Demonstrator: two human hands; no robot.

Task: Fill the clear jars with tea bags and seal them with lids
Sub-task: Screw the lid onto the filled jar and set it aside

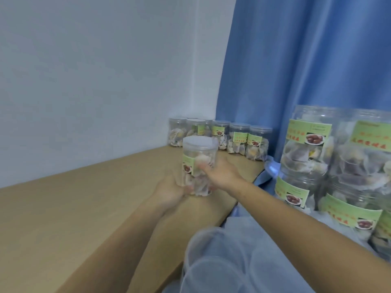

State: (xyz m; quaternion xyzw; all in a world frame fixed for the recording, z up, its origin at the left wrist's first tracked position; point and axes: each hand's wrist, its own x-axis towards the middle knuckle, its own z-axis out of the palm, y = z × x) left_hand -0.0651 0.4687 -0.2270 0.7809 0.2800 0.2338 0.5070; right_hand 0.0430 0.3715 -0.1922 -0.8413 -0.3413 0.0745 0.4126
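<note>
A clear jar (pixel 197 166) with a green label, full of tea bags and capped with a clear lid, is held above the wooden table (pixel 84 208). My left hand (pixel 169 192) grips its base from below and the left. My right hand (pixel 220 173) lies against its right side, fingers spread on the wall. A row of several lidded, filled jars (pixel 220 136) stands at the table's far corner. Big filled jars (pixel 334 163) with green labels stand close on the right.
A white wall runs along the table's left side and a blue curtain (pixel 306 60) hangs behind. Clear plastic (pixel 228 263), apparently a bag of lids or jars, lies at the bottom centre beside the table's edge.
</note>
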